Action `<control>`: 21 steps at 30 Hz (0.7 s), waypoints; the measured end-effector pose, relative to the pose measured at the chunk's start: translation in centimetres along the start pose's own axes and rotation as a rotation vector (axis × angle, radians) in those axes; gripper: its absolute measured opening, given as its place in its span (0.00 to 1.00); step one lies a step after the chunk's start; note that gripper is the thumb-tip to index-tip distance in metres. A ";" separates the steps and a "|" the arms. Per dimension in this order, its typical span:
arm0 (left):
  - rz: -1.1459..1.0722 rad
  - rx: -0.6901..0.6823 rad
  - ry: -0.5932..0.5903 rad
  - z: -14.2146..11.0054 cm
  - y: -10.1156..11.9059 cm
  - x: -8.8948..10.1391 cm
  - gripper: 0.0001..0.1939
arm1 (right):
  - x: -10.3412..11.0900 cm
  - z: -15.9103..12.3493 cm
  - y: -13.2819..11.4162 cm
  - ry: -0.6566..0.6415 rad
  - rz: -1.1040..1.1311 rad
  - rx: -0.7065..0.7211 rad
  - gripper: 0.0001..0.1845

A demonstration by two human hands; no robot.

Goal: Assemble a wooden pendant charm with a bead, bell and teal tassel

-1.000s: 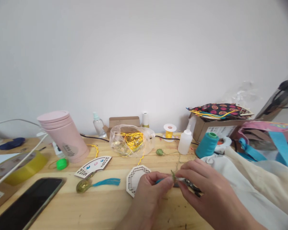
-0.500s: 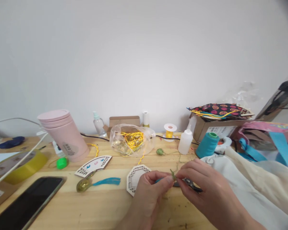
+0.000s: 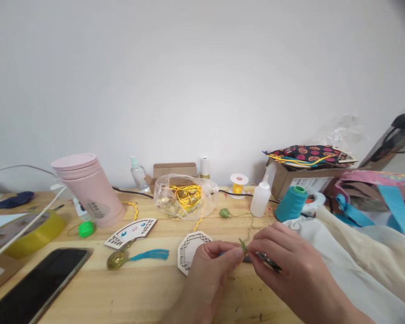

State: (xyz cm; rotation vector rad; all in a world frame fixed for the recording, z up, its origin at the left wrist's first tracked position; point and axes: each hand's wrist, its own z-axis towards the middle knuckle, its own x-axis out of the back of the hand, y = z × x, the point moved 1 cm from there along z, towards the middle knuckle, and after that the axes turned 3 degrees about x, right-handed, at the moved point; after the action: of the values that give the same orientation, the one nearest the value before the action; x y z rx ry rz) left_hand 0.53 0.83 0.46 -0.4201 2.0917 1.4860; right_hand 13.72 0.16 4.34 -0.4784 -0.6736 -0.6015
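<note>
Between the fingertips of my two hands is a short piece of green cord (image 3: 243,245), pinched from both sides. My left hand (image 3: 216,265) is closed on it, with a bit of blue thread showing at its fingers. My right hand (image 3: 286,261) pinches the cord from the right. A thin strand runs back from the cord to a small green ball of cord (image 3: 224,213). Beside my left hand lies an octagonal wooden frame (image 3: 185,254) with a yellow loop, partly covered. Dark-handled scissors or pliers (image 3: 272,262) lie mostly hidden under my right hand.
At the left are a phone (image 3: 40,283), yellow tape (image 3: 43,231), a pink tumbler (image 3: 91,191) and a fan-shaped ornament (image 3: 131,233) with a blue tassel (image 3: 150,255). Behind stand a bag of yellow cords (image 3: 185,198), a squeeze bottle (image 3: 260,200) and a teal thread cone (image 3: 292,204). White cloth (image 3: 340,261) lies right.
Both hands stay almost in place, still pinching the green cord. My right fingers have shifted slightly, and the view has moved a little.
</note>
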 end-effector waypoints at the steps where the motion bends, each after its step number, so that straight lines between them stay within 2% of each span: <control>1: 0.012 -0.004 0.009 0.0 0.0 0.0 0.03 | 0.0 0.0 0.0 -0.004 -0.008 0.002 0.09; 7: 0.054 -0.031 0.032 -0.2 0.3 -0.2 0.02 | 0.0 -0.1 0.1 -0.038 -0.011 -0.041 0.08; 13: 0.097 -0.069 0.084 -0.2 0.3 -0.1 0.03 | 0.1 -0.1 -0.3 -0.004 0.032 -0.074 0.05; 21: 0.236 -0.123 0.129 -0.3 0.7 -0.2 0.03 | -0.3 0.0 -0.3 0.021 0.032 -0.059 0.07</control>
State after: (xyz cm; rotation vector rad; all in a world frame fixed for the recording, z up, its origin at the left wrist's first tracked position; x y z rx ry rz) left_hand 0.27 0.82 1.19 -0.3307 2.2200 1.7726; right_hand 13.31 0.02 4.16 -0.5362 -0.6283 -0.5971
